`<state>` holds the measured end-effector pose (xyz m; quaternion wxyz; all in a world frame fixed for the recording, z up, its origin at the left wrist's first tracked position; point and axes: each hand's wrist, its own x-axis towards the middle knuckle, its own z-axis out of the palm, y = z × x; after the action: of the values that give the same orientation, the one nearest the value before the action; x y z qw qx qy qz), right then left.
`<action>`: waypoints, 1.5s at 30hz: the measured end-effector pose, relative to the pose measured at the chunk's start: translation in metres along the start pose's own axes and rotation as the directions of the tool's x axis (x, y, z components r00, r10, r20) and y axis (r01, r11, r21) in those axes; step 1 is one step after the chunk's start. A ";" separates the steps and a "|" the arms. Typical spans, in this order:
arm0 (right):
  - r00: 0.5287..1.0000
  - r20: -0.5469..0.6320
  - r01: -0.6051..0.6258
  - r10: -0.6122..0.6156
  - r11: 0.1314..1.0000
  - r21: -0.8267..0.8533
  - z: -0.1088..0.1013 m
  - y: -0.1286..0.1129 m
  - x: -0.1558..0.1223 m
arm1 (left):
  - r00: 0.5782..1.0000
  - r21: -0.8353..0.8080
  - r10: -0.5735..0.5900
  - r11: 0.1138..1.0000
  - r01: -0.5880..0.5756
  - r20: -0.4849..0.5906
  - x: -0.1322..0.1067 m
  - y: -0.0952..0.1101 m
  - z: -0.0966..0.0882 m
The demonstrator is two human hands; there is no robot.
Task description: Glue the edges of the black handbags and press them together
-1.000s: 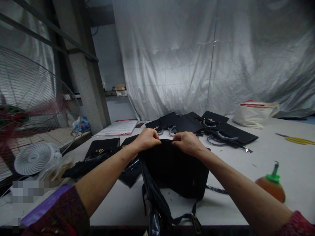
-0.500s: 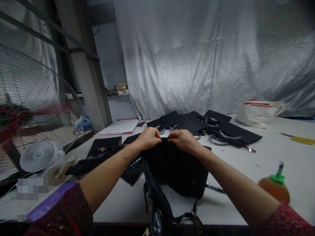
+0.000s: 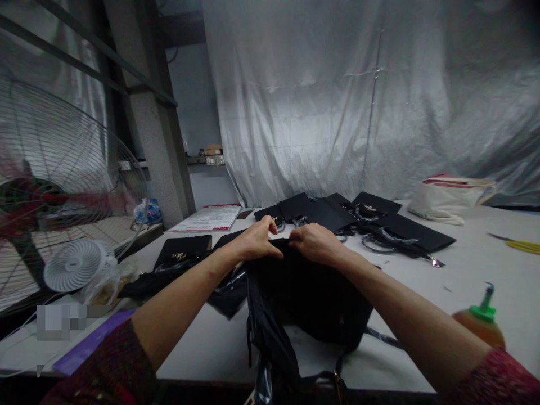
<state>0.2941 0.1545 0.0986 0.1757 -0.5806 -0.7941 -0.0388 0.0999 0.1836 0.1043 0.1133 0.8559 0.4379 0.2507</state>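
Currently, the left hand [image 3: 256, 239] is holding thumb and fingers apart against the black bag [image 3: 310, 298], which is gaping toward the person at the worktop [image 3: 202, 351] edge, long axis unclear; the right hand [image 3: 318, 243] is pinching the bag's rim.

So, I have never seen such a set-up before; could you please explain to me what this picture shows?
There is no machine here: a person works with two bare hands. One camera, worn on the head, looks forward and down over both arms. The right hand pinches the top edge of an open black bag. The left hand is beside that edge, thumb and fingers apart. On the white table lie other black bags, a whitish cloth bag and a yellow-handled tool.
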 end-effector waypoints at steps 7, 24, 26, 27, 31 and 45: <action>0.998 0.053 -0.019 0.016 0.998 0.053 -0.009 0.034 -0.015 | 0.999 -0.089 0.028 0.996 -0.024 0.045 -0.001 -0.013 0.009; 0.999 0.020 -0.049 0.047 0.995 0.091 -0.006 0.027 -0.022 | 0.987 0.019 0.141 0.990 -0.140 -0.073 0.008 -0.004 0.014; 0.999 0.015 -0.053 0.052 0.995 0.079 -0.007 0.025 -0.022 | 0.989 0.009 0.142 0.990 -0.142 -0.041 0.009 -0.003 0.014; 0.998 0.014 -0.054 0.054 0.996 0.072 -0.007 0.024 -0.023 | 0.989 0.006 0.148 0.989 -0.148 -0.013 0.010 -0.002 0.014; 0.999 0.011 -0.039 0.039 0.997 0.068 -0.006 0.019 -0.021 | 0.984 0.043 0.174 0.984 -0.175 0.034 0.013 0.000 0.011; 0.995 -0.077 0.064 -0.065 0.998 -0.016 0.002 0.012 -0.014 | 0.980 0.109 0.197 0.974 -0.200 0.042 0.018 0.004 0.012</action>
<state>0.3091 0.1462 0.0907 0.2009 -0.5538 -0.8048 -0.0721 0.1178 0.1961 0.1012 0.0459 0.9042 0.3618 0.2223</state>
